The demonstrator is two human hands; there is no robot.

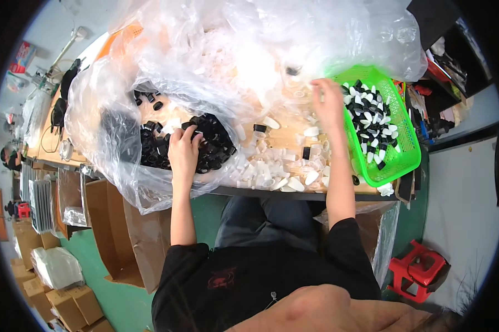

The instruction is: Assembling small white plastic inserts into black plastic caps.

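My left hand (183, 150) reaches into a pile of small black plastic caps (211, 145) lying inside an opened clear plastic bag (119, 177). Its fingers are curled down among the caps; what lies between the fingertips is hidden. My right hand (328, 104) hovers over the table beside the left rim of a green plastic basket (400, 163). Slightly blurred, its fingers are stretched out and apart, with nothing visible in them. In the basket lie mixed black and white pieces (371, 122), some apparently a white part joined to a black cap.
Clear and white plastic pieces (283, 171) lie scattered along the table's front edge, with a black cap (306, 152) among them. A large clear bag (249, 39) covers the back. Cardboard boxes (67, 301) stand on the left floor, a red stool (418, 271) on the right.
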